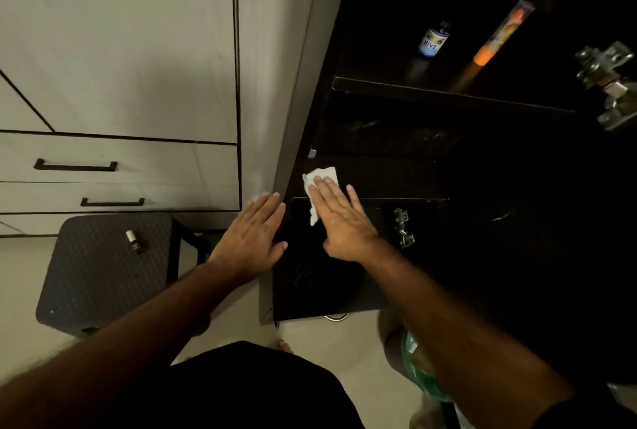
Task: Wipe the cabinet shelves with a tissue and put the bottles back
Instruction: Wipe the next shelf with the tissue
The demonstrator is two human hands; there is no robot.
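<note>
the right hand (339,218) lay flat with straight fingers (319,192) pressing a white tissue (319,180) onto a dark lower shelf (379,180) of the open cabinet, the tissue showing just beyond and left of those fingertips. the left hand (253,232) rested beside it, fingers (272,204) spread and straight, holding nothing, at the cabinet's left edge. well above the right fingers, on the upper shelf (448,94), stood a small blue-labelled bottle (433,39) and a tall orange tube (496,39); far left of the left fingers, another small bottle (132,240) lay on a dark stool (96,277).
</note>
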